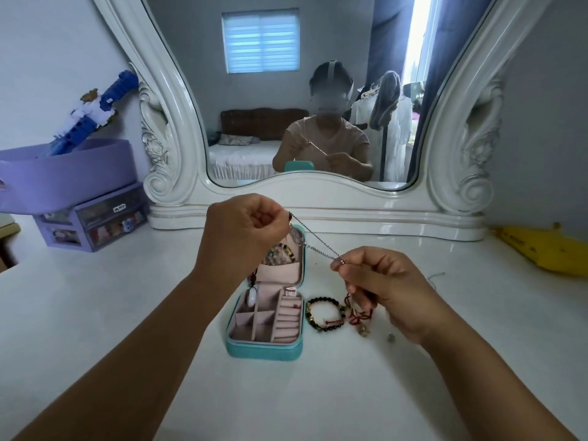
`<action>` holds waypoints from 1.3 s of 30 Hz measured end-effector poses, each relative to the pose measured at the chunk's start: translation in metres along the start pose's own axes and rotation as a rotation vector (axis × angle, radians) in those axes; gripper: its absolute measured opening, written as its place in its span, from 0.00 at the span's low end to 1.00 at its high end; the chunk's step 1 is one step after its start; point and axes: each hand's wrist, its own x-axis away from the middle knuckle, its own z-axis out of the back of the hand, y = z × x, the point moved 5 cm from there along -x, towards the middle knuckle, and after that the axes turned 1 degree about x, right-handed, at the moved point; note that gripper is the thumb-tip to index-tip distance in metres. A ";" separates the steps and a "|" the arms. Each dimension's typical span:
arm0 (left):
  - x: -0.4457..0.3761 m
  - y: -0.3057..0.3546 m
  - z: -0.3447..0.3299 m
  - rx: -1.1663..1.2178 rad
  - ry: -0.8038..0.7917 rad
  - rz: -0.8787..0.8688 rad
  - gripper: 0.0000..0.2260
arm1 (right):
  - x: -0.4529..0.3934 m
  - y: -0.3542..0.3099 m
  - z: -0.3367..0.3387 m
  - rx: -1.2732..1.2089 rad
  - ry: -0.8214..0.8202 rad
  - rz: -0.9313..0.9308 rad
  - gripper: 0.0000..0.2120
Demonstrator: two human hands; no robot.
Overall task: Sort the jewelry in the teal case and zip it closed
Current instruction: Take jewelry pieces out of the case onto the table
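No text, brand, number or sign could be read anywhere. The long yellow plastic object (541, 249) at the right edge of the white tabletop bore a short dark line of marks — too blurred to make out. The small lilac plastic drawer unit (95, 222) on the left carried a little dark label on its top drawer, and it too was illegible.

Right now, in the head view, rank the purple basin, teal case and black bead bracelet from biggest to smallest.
1. Purple basin, partly cut off at the left edge.
2. Teal case, lying open.
3. Black bead bracelet, beside the case.
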 end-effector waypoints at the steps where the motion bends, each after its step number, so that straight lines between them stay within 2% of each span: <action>1: 0.002 0.001 -0.005 0.002 0.005 0.011 0.10 | 0.002 -0.002 0.012 0.055 0.042 0.011 0.03; 5: 0.009 0.002 -0.033 0.054 -0.030 0.066 0.06 | 0.011 -0.011 0.058 0.227 0.170 0.056 0.04; 13: 0.028 0.023 -0.112 0.091 -0.242 0.087 0.04 | 0.030 -0.011 0.144 0.636 0.378 0.109 0.10; 19: 0.045 0.037 -0.171 0.127 -0.382 0.129 0.05 | 0.037 0.011 0.200 0.638 0.486 0.012 0.11; 25: 0.067 0.045 -0.222 0.109 -0.527 0.203 0.05 | 0.040 0.041 0.229 0.541 0.610 -0.071 0.12; 29: 0.082 0.044 -0.239 0.053 -0.663 0.199 0.06 | 0.033 0.053 0.231 0.462 0.621 -0.108 0.09; 35: 0.093 0.053 -0.245 -0.060 -0.730 0.025 0.06 | 0.028 0.057 0.225 0.465 0.596 -0.061 0.11; 39: 0.100 0.062 -0.247 -0.050 -0.748 -0.035 0.06 | 0.027 0.061 0.216 0.529 0.422 -0.085 0.24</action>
